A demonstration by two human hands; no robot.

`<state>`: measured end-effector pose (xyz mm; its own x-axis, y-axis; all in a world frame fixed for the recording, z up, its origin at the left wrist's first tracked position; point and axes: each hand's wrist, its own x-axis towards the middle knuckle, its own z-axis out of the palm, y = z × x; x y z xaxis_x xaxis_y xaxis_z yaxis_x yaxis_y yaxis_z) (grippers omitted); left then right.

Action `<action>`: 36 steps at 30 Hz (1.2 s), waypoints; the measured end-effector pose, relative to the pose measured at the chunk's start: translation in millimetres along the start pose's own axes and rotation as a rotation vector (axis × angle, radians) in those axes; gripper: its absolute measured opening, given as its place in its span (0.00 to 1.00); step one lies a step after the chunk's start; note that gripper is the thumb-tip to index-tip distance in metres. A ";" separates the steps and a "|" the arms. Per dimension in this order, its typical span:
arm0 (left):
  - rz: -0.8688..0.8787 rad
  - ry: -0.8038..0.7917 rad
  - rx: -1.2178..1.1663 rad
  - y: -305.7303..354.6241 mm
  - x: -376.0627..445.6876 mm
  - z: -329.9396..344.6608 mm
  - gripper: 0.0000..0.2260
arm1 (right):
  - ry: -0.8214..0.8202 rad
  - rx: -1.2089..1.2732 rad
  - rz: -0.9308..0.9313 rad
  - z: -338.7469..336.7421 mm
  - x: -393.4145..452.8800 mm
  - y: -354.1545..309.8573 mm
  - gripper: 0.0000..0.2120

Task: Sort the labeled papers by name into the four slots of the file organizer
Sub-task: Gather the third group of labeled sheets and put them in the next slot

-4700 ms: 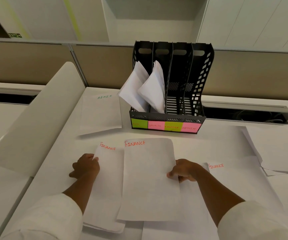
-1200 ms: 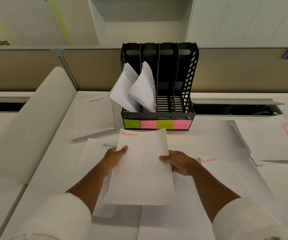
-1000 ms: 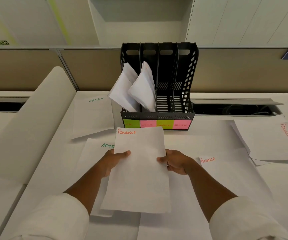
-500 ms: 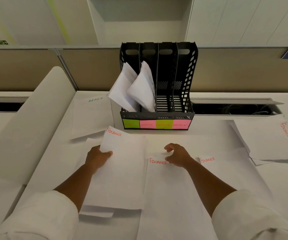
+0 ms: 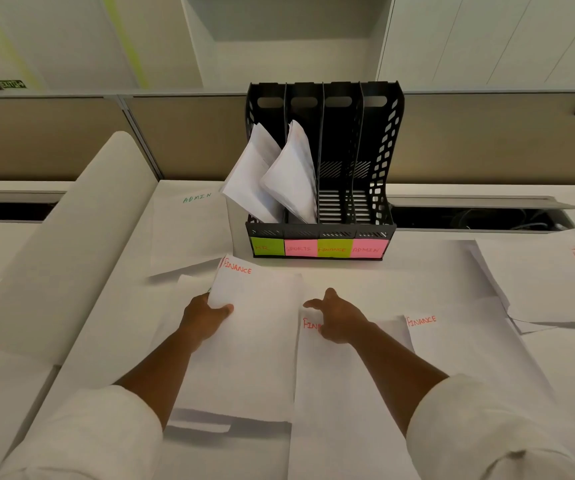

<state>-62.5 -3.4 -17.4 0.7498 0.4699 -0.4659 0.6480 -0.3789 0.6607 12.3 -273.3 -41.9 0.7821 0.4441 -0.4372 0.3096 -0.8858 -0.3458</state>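
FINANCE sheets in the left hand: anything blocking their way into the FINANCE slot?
Nothing visible does. The left hand grips the FINANCE sheets in front of the file organizer. The FINANCE slot, third from the left, looks empty and open at the top. The leaning papers sit in the two slots to its left.
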 end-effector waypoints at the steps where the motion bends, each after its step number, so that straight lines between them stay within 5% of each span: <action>1: 0.002 -0.008 -0.002 -0.1 0.0 0.5 0.23 | 0.012 -0.014 0.003 0.5 0.7 -2.9 0.27; 10: -0.001 -0.013 -0.019 -1.5 0.1 0.1 0.23 | -0.048 0.090 -0.070 -12.8 -3.7 -5.2 0.06; 15: 0.007 -0.007 -0.011 1.6 1.2 -3.4 0.23 | -0.225 0.720 0.076 -52.1 -16.2 6.3 0.12; 26: 0.042 -0.073 -0.096 23.7 -5.2 8.7 0.21 | -0.263 1.191 0.001 -88.3 -16.9 0.0 0.12; 31: 0.052 -0.179 -0.101 30.4 -13.1 19.8 0.20 | -0.152 1.485 0.001 -88.3 -10.3 -10.4 0.11; 36: 0.033 -0.260 -0.089 33.1 -19.7 34.4 0.20 | 0.003 1.430 0.034 -74.0 -6.5 -22.5 0.05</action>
<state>-51.2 -52.6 -6.5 0.7870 0.2334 -0.5711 0.6169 -0.3139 0.7218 40.2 -266.2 30.1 0.7797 0.4236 -0.4611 -0.5089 -0.0002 -0.8608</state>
